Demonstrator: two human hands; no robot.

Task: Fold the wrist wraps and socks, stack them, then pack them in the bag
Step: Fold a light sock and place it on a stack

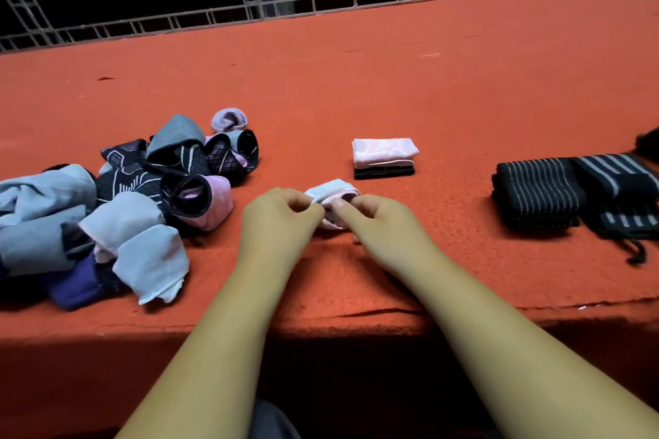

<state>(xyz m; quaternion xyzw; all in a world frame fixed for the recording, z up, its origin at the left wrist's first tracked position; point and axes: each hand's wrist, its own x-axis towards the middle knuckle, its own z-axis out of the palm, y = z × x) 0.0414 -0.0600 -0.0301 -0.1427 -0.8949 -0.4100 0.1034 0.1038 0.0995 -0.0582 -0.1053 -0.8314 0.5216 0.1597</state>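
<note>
Both my hands meet at the table's middle on a small white and pink sock [333,191]. My left hand [281,221] pinches its near left edge and my right hand [383,224] pinches its right side; most of the sock is hidden under my fingers. Just beyond lies a neat stack of folded socks [385,157], pink on top and black at the bottom. A loose pile of unfolded socks [142,189] in grey, black, pink and purple sits to the left. Folded black striped wrist wraps [538,198] lie to the right, with another wrap [620,196] beside them.
All of this rests on a table covered in orange-red cloth [392,75]. Its near edge [356,317] runs just under my forearms. A metal lattice railing [321,3] lines the far side. A dark object [649,144] shows at the right edge.
</note>
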